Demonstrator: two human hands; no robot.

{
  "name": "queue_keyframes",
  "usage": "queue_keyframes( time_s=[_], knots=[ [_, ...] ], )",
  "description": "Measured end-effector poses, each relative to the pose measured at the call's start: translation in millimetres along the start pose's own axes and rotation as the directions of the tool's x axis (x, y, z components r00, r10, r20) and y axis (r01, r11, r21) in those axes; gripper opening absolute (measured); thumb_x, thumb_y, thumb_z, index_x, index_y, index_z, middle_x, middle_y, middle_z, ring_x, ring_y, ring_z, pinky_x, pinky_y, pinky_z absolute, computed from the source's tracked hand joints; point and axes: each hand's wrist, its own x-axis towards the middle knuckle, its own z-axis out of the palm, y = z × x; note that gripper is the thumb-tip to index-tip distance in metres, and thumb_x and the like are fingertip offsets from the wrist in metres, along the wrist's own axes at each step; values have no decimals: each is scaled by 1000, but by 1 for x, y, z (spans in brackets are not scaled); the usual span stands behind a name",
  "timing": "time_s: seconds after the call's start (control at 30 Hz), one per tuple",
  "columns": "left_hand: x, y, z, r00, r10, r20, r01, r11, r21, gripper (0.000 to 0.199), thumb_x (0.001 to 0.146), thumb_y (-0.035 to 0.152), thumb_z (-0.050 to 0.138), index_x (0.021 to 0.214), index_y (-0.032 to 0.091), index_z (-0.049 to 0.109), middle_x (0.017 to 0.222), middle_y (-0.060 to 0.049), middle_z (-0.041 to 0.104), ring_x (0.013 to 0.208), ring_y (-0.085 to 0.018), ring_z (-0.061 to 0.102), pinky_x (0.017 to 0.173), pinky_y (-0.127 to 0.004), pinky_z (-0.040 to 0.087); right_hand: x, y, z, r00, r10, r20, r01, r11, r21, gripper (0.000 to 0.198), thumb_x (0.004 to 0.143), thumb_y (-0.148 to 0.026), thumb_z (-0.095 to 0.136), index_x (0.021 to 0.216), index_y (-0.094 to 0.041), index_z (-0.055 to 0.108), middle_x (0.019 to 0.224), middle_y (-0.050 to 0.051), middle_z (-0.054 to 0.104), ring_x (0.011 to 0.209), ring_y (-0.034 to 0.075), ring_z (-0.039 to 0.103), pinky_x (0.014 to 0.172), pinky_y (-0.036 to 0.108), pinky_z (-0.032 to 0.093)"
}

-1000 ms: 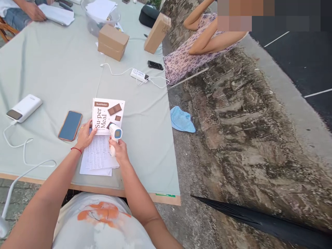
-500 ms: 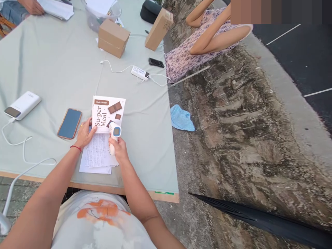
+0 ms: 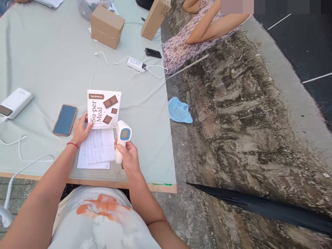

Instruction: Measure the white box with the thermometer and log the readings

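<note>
Right hand (image 3: 129, 159) closed around the grip of a white handheld infrared thermometer with a blue-framed display (image 3: 121, 138), held upright just above the near edge of the table, display facing the camera. It sits just right of the paperwork, not over the packet.

Left hand (image 3: 81, 129) lies flat and open, fingers spread, gripping nothing; fingertips press the near-left corner of a white "Su-per Meal" packet printed with brown bars (image 3: 103, 108). Packet lies flat, overlapping the far end of a stack of white printed sheets (image 3: 97, 150) (small tabular print, unreadable).

Left of the hand: a dark-screened smartphone in an orange case (image 3: 64, 120). Further left, a white power bank (image 3: 15, 102) with cable. All on a pale green tablecloth (image 3: 52, 65). Far side: two cardboard boxes (image 3: 107, 26). Another person's arm (image 3: 207, 29) at far right, off the table.
</note>
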Motion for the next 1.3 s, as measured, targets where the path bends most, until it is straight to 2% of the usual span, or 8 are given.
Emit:
queue_keyframes(
  time_s=[0.2,0.33,0.47,0.6,0.7,0.83,1.03,1.3],
  knots=[
    [1,-1,0,1000,-14,22,14,1000,7,113,99,98,23,162,8,51,129,-25,75,130,-44,66,109,-62,54,18,28,-42,974,-96,-204,28,949,-314,55,72,-55,82,116,-21,77,113,8,75,97,24,67,87,38,57],
    [1,2,0,1000,-19,23,19,1000,4,110,99,98,23,162,12,52,128,-23,76,128,-43,66,109,-60,54,34,59,-87,910,-144,-388,-174,718,-674,60,72,-46,77,127,-23,76,123,11,69,103,26,68,93,42,57],
    [1,5,0,1000,-11,12,11,1000,-12,110,99,98,24,160,12,54,125,-22,77,122,-41,67,106,-58,54,38,81,-116,904,-174,-390,-244,538,-807,55,77,-43,72,128,-23,75,121,12,69,106,29,67,93,43,57],
    [1,5,0,1000,-2,4,2,1000,-21,106,100,97,25,159,15,55,126,-21,77,122,-40,67,105,-56,54,31,89,-117,882,-370,-292,-116,431,-895,47,82,-38,70,125,-21,75,123,16,69,114,32,65,101,49,56],
    [1,4,1,1000,-7,7,7,1000,-16,108,99,98,24,159,13,55,126,-22,77,124,-41,66,105,-57,53,22,92,-101,879,-437,-193,40,470,-882,32,89,-36,67,116,-22,75,121,16,71,105,29,66,100,48,57],
    [1,3,3,1000,-5,-7,5,1000,-14,109,99,99,25,159,13,55,127,-22,76,124,-41,66,107,-58,52,15,99,-77,973,-223,-51,83,552,-830,28,91,-38,68,112,-21,75,107,12,73,90,25,65,86,42,57],
    [0,6,2,1000,-4,19,5,1000,-13,108,100,97,25,161,12,53,130,-23,76,124,-40,67,109,-56,53,18,89,-74,978,-200,-51,104,691,-716,40,92,-36,57,123,-24,79,97,9,70,94,26,65,93,43,57],
    [0,4,7,1000,24,17,-24,999,-30,103,103,94,28,162,14,52,130,-21,76,126,-40,67,111,-56,52,-4,77,-67,989,-120,-81,94,958,-273,44,84,-56,73,116,-26,70,95,5,68,83,20,63,79,38,58]
  ],
)
